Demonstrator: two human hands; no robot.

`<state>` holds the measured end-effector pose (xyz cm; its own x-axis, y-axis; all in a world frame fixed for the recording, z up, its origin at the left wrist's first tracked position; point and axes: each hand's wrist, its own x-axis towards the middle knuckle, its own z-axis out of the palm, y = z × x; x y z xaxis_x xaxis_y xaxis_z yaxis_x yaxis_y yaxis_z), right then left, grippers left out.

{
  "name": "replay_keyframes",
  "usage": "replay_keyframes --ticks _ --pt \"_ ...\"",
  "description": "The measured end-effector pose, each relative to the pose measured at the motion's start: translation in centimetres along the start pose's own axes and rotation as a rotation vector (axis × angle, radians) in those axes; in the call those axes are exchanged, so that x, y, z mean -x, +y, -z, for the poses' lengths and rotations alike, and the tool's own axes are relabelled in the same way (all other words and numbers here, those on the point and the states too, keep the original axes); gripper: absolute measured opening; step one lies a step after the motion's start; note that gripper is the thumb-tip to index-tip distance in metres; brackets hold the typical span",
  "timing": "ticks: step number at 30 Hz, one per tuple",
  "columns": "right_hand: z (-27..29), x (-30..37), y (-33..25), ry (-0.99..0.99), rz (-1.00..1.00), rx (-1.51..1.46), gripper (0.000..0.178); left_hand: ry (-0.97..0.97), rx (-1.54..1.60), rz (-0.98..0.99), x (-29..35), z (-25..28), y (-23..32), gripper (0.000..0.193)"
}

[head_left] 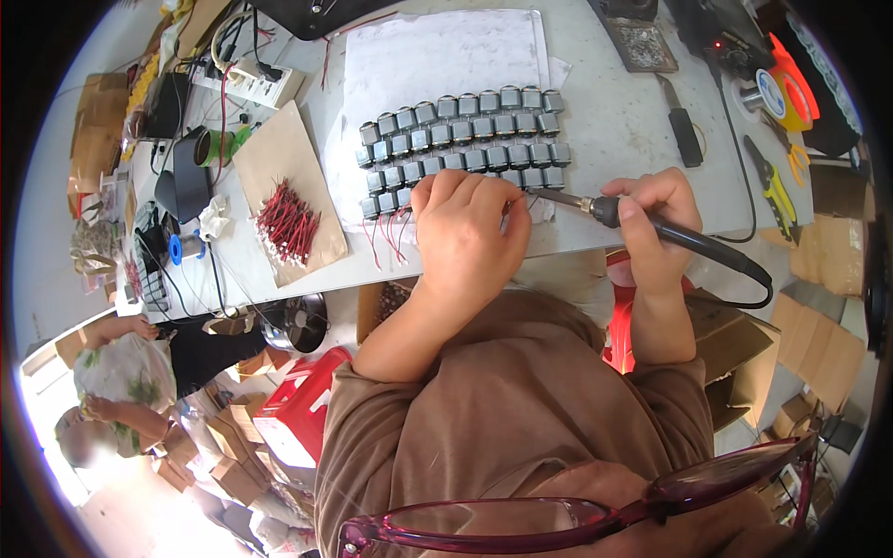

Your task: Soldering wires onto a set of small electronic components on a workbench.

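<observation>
A person in a brown top works at a pale desk (605,121), both bare hands near its front edge. On a white sheet (437,60) lie small grey metal blocks (463,133), set close together in four slightly curving rows. The left grip (470,223) is over the front row, fingers bent and thumb close to the forefinger; from where I stand, I cannot tell whether anything is pinched there. The right grip (656,219) is wrapped around the black handle of a soldering iron (702,242), whose metal tip points left, toward the front row, close to the left fingertips; whether it touches a block is too small to tell. Thin wires (379,244) trail from the front row toward the desk's edge. To the left, a bundle of red and black wires with white ends (290,223) rests on brown card (270,144). To the right lie a black-handled knife (686,135) and yellow-handled pliers (777,191). Another person (126,372) is farther off to the left.
</observation>
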<state>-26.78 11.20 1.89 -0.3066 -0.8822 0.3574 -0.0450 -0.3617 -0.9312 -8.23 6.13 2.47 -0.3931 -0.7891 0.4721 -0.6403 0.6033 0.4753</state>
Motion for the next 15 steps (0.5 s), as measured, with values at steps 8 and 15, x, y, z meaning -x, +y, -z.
replay_keyframes --ticks 8,15 --pt "0.03 -0.05 -0.16 -0.024 -0.020 0.017 0.014 0.000 -0.009 -0.012 -0.10 0.00 -0.05 0.010" --pt "-0.05 0.07 0.07 0.021 -0.025 -0.034 0.013 -0.005 -0.026 -0.013 -0.27 0.01 0.22 0.010"
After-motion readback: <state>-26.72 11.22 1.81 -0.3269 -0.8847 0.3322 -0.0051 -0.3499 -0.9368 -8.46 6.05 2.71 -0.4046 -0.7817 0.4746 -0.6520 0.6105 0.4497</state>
